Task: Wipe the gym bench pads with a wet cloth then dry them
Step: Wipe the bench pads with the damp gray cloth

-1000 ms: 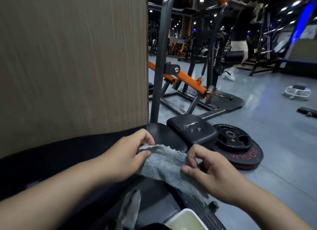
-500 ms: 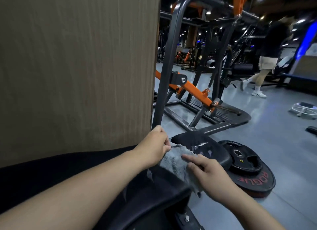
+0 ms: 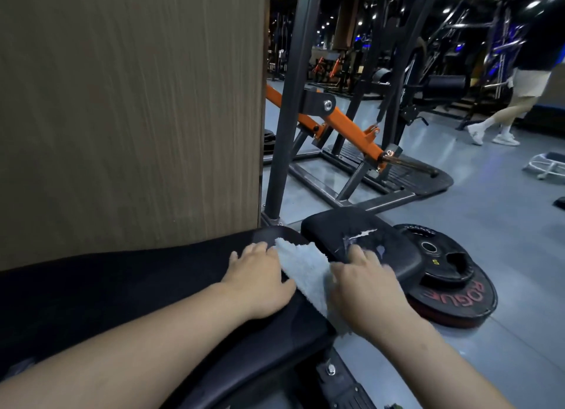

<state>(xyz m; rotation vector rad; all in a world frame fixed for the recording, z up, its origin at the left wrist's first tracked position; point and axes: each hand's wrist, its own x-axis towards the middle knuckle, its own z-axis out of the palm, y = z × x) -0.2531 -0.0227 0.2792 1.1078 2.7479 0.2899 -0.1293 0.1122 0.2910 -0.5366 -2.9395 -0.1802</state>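
At my nine to eleven o'clock a tall brown wood-grain wall panel stands close behind the long black padded bench pad and closes off that side. Its right edge ends at about twelve o'clock. The pad runs from my far left to a rounded end straight in front of me.

My left hand lies palm down near that end. Its fingers are fairly straight, with the tips on the left edge of the pale grey terry cloth. The cloth is spread over the end of the pad and drapes off its right edge. My right hand presses flat on the cloth's right side, fingers spread. The fingertips reach onto the small black seat pad with a torn cover at one o'clock.

Behind the pads at twelve o'clock a dark grey steel upright rises from the floor. An orange lever arm slants down from it to the right.

At two o'clock a stack of black weight plates lies flat, tucked partly under the seat pad. The bottom plate reads ROGUE in red letters; the yellow mark on the smaller plate is too small to read. Beyond the plates the smooth grey floor stretches wide towards three o'clock. Far off on it are a person in pale shorts and white shoes and a white round stand.
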